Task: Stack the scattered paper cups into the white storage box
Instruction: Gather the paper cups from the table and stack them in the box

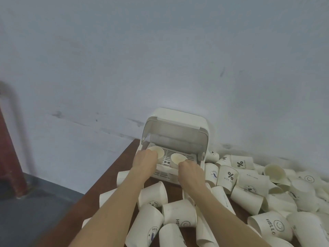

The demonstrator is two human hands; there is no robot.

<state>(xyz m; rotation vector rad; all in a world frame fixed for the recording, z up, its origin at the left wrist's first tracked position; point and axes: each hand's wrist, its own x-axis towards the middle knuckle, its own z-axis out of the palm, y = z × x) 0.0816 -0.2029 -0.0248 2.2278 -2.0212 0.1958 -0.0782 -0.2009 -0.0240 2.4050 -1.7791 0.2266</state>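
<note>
The white storage box (179, 120) stands open against the wall, its lid raised and its slotted tray pulled forward. My left hand (145, 160) grips a paper cup (158, 151) at the tray's left side, mouth facing me. My right hand (190, 171) grips a second paper cup (178, 159) over the middle of the tray. Fingers are mostly hidden behind the cups. Several printed white paper cups (229, 176) lie scattered on the table in front of and right of the box.
The brown table (114, 172) ends at its left edge, beyond which lies a grey floor (35, 202) with a red post (7, 148). A pale wall stands right behind the box. Cups pile densely at the right and near edge.
</note>
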